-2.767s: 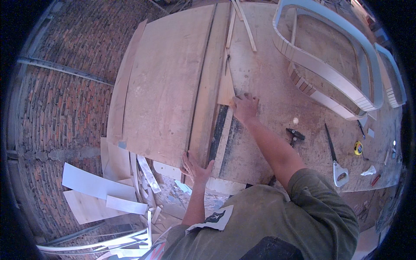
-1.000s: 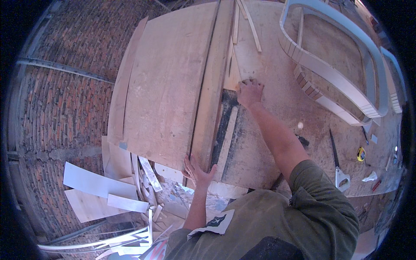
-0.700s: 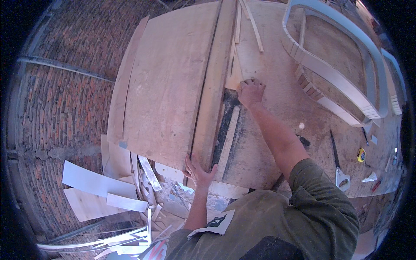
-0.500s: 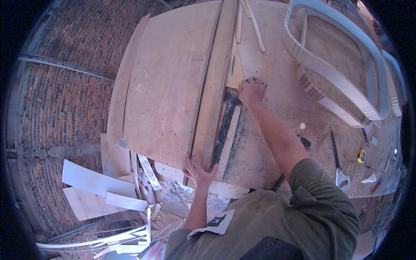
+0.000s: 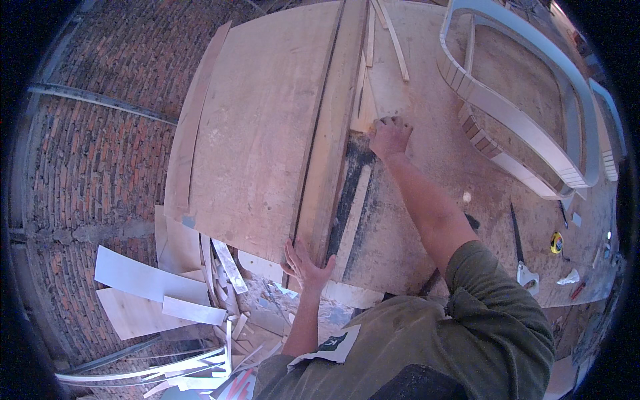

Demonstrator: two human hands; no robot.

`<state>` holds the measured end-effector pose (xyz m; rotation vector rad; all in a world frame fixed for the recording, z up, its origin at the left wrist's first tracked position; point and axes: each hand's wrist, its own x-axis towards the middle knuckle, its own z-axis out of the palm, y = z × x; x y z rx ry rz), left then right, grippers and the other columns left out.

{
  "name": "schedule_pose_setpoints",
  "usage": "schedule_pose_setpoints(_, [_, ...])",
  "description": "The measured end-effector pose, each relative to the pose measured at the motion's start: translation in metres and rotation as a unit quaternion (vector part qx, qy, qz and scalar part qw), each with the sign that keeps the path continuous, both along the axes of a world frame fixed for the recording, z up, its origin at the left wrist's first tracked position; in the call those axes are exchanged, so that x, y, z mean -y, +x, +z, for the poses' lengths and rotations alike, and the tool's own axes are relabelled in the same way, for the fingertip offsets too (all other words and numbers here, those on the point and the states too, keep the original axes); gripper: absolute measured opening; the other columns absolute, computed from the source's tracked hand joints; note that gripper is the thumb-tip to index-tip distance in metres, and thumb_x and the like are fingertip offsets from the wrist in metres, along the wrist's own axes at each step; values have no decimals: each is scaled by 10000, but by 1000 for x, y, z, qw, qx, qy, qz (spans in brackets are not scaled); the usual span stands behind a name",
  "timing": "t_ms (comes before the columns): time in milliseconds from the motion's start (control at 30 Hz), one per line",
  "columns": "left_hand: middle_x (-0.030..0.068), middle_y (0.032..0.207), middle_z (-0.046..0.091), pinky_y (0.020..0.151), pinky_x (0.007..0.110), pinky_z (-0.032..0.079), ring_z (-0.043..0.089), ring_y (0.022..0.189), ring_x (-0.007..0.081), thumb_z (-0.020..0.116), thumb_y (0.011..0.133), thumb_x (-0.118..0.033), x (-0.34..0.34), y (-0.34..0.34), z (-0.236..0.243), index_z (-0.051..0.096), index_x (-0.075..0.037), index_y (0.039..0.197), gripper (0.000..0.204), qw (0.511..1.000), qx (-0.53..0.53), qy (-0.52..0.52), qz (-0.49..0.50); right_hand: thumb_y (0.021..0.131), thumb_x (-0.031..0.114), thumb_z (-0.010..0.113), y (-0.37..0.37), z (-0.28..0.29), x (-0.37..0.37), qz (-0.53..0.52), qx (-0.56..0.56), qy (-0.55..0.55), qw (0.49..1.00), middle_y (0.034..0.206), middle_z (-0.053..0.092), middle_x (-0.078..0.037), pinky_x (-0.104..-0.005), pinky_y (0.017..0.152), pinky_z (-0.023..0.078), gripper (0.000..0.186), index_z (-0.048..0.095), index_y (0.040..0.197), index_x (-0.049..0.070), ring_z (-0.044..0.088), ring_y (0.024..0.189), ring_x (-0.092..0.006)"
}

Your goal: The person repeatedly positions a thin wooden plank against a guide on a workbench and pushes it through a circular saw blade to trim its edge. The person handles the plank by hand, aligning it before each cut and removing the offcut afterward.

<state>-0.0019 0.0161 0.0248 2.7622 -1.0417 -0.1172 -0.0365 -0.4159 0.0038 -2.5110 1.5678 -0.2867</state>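
A long wooden beam [image 5: 325, 133] lies lengthwise across the plywood worktop [image 5: 250, 127]. At its near end rests my left hand [image 5: 307, 265], fingers spread and thumb held apart, touching the beam's end. Farther off, just right of the beam, my right hand [image 5: 391, 137] has its fingers curled at the near corner of a pale, tapering wood piece [image 5: 364, 119]. The thumb side is partly hidden. Between the hands runs a black strip [image 5: 343, 200] beside the beam, with a narrow wooden slat [image 5: 355, 217] lying along it.
At the far right stands a rounded, white-topped wooden frame [image 5: 527, 127]. A handsaw [image 5: 527, 275], a yellow tape measure [image 5: 557, 243] and a red-handled tool [image 5: 578, 291] lie on the right. Thin strips [image 5: 393, 40] lie beyond my right hand. Offcuts [image 5: 153, 280] pile up at lower left, near a brick wall [image 5: 100, 167].
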Motion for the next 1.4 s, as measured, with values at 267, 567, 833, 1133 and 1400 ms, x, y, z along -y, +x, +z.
schedule_pose_setpoints(267, [223, 1697, 147, 1139, 775, 86, 124, 1562, 449, 842, 702, -614, 1, 0, 3, 294, -96, 1636, 1200, 1000, 5, -13, -6, 910, 416, 691, 3, 9, 7, 2, -17, 20, 1000, 1330, 656, -17, -604, 1097, 324, 373, 739, 1220, 214, 486, 1346, -271])
schedule_pose_setpoints(567, [228, 1693, 162, 1148, 763, 80, 131, 1560, 450, 815, 718, -657, -1, 2, -2, 318, -95, 1631, 1182, 1000, 10, -21, -10, 923, 406, 690, 5, 13, 13, 1, -16, 28, 999, 1314, 670, -3, -587, 1101, 318, 361, 736, 1232, 226, 492, 1346, -246])
schedule_pose_setpoints(833, [223, 1692, 153, 1159, 775, 51, 110, 1572, 434, 847, 689, -576, 1, 1, 0, 244, -110, 1659, 1234, 1000, -5, -9, 4, 925, 386, 690, 9, 10, 18, -3, -10, 23, 1000, 1274, 678, 7, -598, 1081, 335, 326, 741, 1201, 220, 512, 1306, -234])
schedule_pose_setpoints(1133, [220, 1685, 169, 1158, 770, 59, 134, 1570, 425, 840, 705, -572, 1, 1, 1, 265, -96, 1648, 1203, 1000, -5, -16, 11, 973, 352, 618, 20, 1, 44, -11, -42, -39, 998, 1209, 706, -1, -605, 1055, 375, 235, 764, 1121, 242, 570, 1257, -243])
schedule_pose_setpoints(1400, [229, 1683, 190, 1162, 756, 71, 159, 1567, 425, 844, 692, -549, 1, -1, 1, 223, -43, 1649, 1248, 1000, 0, -31, 5, 992, 382, 591, 4, -15, 73, -55, -60, -46, 996, 1202, 720, 24, -597, 1060, 368, 247, 762, 1140, 281, 581, 1262, -246])
